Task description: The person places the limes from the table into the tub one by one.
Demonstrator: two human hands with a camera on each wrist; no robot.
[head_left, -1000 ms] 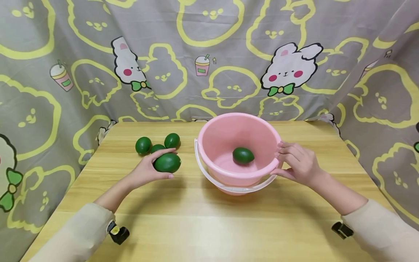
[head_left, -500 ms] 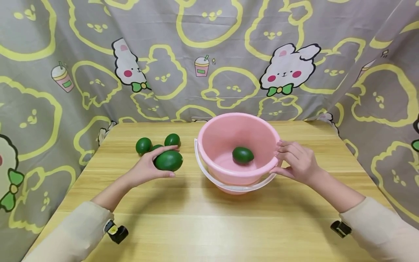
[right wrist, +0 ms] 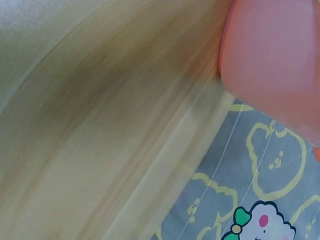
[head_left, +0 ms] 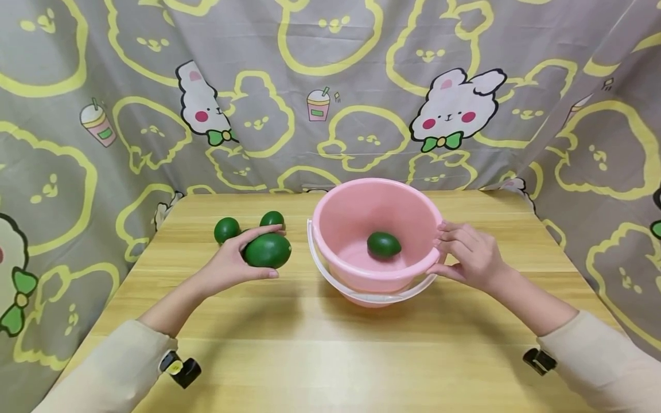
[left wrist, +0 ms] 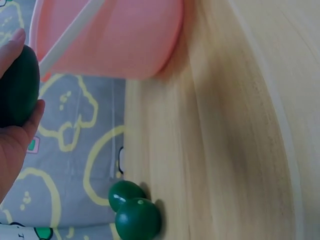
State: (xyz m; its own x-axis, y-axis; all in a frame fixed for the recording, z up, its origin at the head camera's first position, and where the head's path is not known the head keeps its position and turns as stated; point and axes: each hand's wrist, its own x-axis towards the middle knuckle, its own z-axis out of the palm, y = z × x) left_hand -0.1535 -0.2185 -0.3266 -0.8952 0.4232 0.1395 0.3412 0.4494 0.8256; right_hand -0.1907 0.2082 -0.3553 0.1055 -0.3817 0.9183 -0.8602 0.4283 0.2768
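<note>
My left hand [head_left: 227, 265] holds a dark green, smooth avocado [head_left: 267, 250] between thumb and fingers, raised above the table left of the pink bucket [head_left: 372, 201]. The left wrist view shows this held avocado [left wrist: 19, 90] at its left edge, with the bucket behind. My right hand [head_left: 472, 255] grips the bucket's right rim, thumb outside at the front. Inside the bucket, one avocado [head_left: 384, 245] lies on the bottom. Two more avocados, a left one [head_left: 226, 230] and a right one [head_left: 272, 218], rest behind my left hand; another between them is nearly hidden.
The bucket's white handle [head_left: 379, 297] hangs down across its front. Wooden table [head_left: 330, 367] extends in front of the bucket and to both sides. A grey patterned curtain [head_left: 248, 46] stands behind the table and along its sides.
My left hand has moved slightly right and up with the avocado, covering more of the one behind it. My right hand and the bucket have stayed in place.
</note>
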